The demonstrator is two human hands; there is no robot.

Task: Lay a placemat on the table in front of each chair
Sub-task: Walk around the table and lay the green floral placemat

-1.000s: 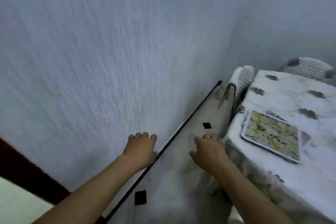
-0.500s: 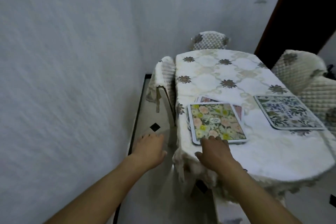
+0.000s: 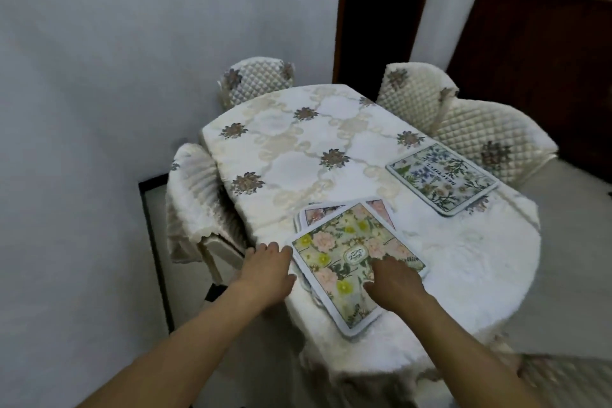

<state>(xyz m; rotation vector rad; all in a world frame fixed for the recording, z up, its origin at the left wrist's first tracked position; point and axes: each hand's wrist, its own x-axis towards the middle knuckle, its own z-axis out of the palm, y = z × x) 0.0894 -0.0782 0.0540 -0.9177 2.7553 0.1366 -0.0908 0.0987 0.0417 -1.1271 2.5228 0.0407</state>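
Observation:
An oval table [image 3: 318, 149] with a cream flowered cloth stands ahead. Near its front edge lies a stack of placemats, the top one [image 3: 341, 252] with yellow and pink flowers; pink mats [image 3: 318, 213] peek out beneath it. A blue-flowered placemat [image 3: 442, 179] lies flat at the right side before a quilted chair [image 3: 493, 146]. My right hand [image 3: 394, 285] rests palm down on the top mat's near part. My left hand [image 3: 268, 270] hovers at the mat's left edge, fingers spread.
Quilted covered chairs stand at the left [image 3: 195, 205], the far end [image 3: 256, 79] and the far right [image 3: 414, 93]. A white wall [image 3: 99, 109] runs close along the left. A dark doorway [image 3: 377, 10] and a dark cabinet [image 3: 536, 76] are behind the table.
My view has swung right from the wall and floor onto the table. My right hand has come onto the top placemat and my left hand has come up to its left edge.

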